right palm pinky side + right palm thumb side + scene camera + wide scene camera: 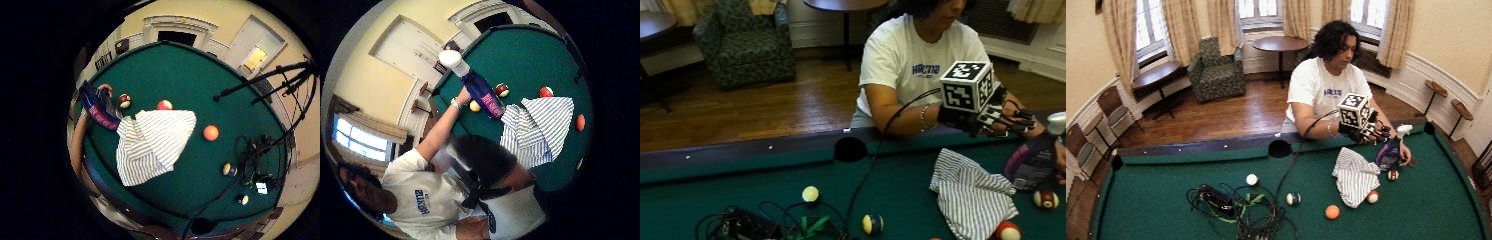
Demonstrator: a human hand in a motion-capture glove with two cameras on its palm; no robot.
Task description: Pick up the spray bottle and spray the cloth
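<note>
A striped white cloth lies crumpled on the green felt of a pool table. Right beside it a purple spray bottle with a white head stands tilted, its base touching the felt at the cloth's edge. The person's bare left hand holds the bottle. My gloved right hand hovers above the table's near rail, over the cloth and close to the bottle's head, with loosely bent fingers that hold nothing. The palm views look down on the cloth and the bottle.
Billiard balls lie around the cloth: a maroon-striped one by the bottle, a red one, an orange one. Further left are a pale ball, a blue-yellow ball and a cable tangle. A side pocket sits in the rail.
</note>
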